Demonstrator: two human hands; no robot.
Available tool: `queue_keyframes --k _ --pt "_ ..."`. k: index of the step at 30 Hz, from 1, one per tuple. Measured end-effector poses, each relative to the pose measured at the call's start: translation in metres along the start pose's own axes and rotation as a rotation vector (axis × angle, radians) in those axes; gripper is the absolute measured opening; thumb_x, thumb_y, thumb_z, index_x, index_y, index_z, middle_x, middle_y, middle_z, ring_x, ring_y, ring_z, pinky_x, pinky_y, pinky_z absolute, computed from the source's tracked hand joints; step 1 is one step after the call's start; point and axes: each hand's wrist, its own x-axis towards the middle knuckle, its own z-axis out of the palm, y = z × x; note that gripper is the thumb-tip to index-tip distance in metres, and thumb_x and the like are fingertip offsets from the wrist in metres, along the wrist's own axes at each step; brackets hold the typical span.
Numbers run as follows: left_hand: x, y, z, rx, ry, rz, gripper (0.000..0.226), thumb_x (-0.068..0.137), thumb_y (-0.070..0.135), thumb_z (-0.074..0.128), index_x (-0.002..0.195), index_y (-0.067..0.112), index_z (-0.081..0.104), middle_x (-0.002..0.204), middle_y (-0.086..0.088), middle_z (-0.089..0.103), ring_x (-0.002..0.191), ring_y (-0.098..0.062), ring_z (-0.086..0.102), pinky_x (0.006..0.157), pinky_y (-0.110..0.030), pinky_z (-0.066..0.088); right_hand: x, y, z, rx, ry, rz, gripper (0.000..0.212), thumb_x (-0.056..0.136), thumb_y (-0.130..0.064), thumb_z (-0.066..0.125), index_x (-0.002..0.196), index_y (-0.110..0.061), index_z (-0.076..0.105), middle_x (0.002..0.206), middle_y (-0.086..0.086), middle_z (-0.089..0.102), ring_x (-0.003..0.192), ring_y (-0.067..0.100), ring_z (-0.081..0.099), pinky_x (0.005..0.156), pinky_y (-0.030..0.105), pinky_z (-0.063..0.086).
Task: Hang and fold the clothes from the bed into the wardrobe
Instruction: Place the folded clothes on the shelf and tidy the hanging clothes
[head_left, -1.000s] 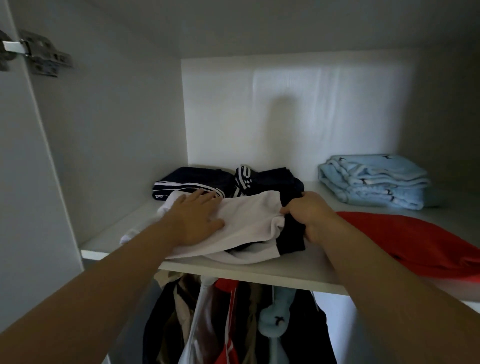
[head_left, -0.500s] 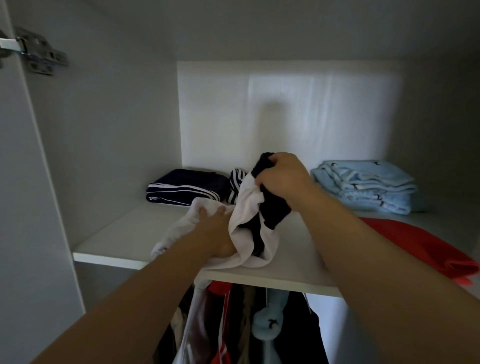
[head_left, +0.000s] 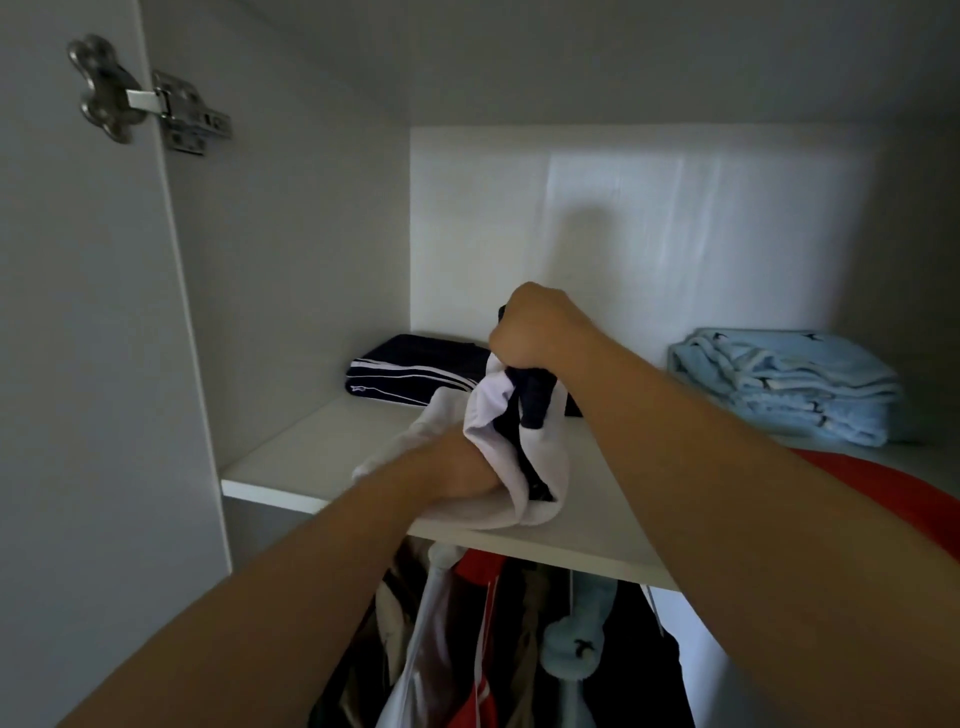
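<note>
Dim wardrobe (head_left: 301, 234), white shelf (head_left: 311, 457) with navy pile (head_left: 410, 366), blue pile (head_left: 789, 384).

Shelf (head_left: 332, 457) smooth matt white laminate; hinge (head_left: 156, 98) shiny metal; blue towel (head_left: 779, 384) fluffy cloth.

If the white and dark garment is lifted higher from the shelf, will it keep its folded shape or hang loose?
Probably it hangs loose: below the right hand the white and dark garment droops in soft, uneven folds. It also seems light, since one gripping hand holds its top up.
</note>
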Motion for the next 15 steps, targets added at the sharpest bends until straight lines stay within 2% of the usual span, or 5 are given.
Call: queue_keyframes --k 2,5,7,11,15 --pt "-0.006 -0.015 -0.027 -0.180 0.142 0.014 0.030 0.089 0.023 0.058 0.115 0.009 0.063 0.104 -0.001 0.063 0.066 -0.003 0.044 0.056 -0.012 0.041 0.004 -0.010 0.000 -0.093 -0.008 -0.028 0.024 0.086 -0.014 0.060 0.065 -0.011 0.049 0.071 0.002 0.051 0.057 0.015 0.047 0.046 0.025 0.031" --pt "-0.004 -0.049 -0.039 0.151 0.381 -0.075 0.019 0.088 0.031 0.055 0.099 0.029 0.070 0.098 0.003 0.069 0.089 -0.019 0.062 0.077 -0.029 0.046 0.007 -0.023 0.001 -0.140 -0.041 -0.041 0.023 0.088 -0.015 0.059 0.067 -0.012 0.050 0.071 0.002 0.051 0.059 0.016 0.048 0.047 0.026 0.034" --pt "-0.003 -0.064 -0.032 0.187 0.297 -0.116 0.012 0.092 0.028 0.054 0.083 0.027 0.063 0.090 0.003 0.066 0.092 -0.020 0.061 0.077 -0.029 0.046 0.007 -0.031 0.010 -0.036 -0.047 -0.037 0.023 0.088 -0.022 0.061 0.070 -0.012 0.052 0.072 0.003 0.055 0.063 0.019 0.055 0.048 0.025 0.038" --pt "-0.005 -0.081 -0.036 -0.879 0.345 -0.251 0.023 0.093 0.005 0.055 0.075 0.014 0.066 0.082 -0.009 0.067 0.077 -0.024 0.061 0.074 -0.034 0.050 0.001 -0.050 0.035 0.458 -0.233 0.051 0.066 0.094 -0.068 0.032 0.103 -0.007 0.055 0.099 0.014 0.062 0.073 0.033 0.069 0.055 0.036 0.060" --pt "-0.005 -0.101 -0.056 -1.432 0.344 -0.390 0.044 0.102 0.045 0.043 0.092 0.010 0.066 0.091 -0.013 0.072 0.082 -0.027 0.068 0.070 -0.036 0.052 -0.004 -0.040 0.079 0.441 -0.243 -0.087 0.055 0.104 -0.049 0.021 0.149 -0.022 0.033 0.105 0.008 0.060 0.091 0.024 0.061 0.078 0.037 0.055"
